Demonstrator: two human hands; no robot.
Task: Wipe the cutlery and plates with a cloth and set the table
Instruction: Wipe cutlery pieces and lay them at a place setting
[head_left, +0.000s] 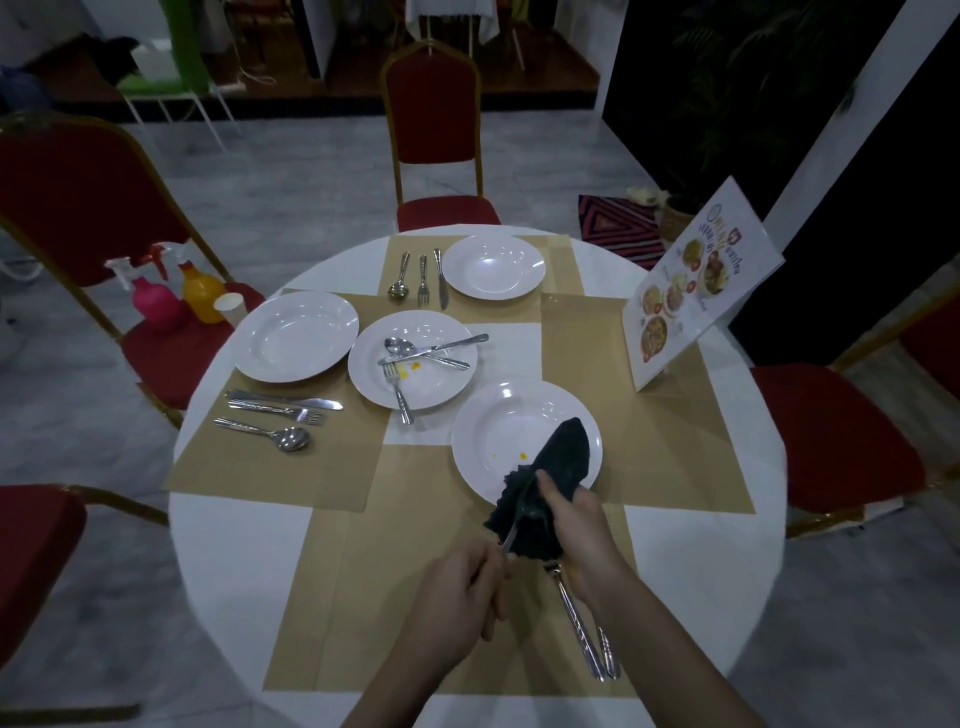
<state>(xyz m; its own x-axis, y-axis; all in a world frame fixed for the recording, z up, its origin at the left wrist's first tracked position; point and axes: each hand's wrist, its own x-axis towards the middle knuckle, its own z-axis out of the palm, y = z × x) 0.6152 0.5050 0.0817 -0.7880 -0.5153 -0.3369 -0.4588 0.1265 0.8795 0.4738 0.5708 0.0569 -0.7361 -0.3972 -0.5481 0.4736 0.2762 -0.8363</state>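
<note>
Both hands wipe a steel utensil (511, 540) in a dark cloth (550, 467); beyond it, 2 settings done, 2 stained white plates (413, 358) remain.

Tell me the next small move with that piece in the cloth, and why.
Probably draw the utensil out through the dark cloth: the left hand pinches its handle while the right hand grips the cloth around its head, mid-wipe, over the near placemat.
</note>
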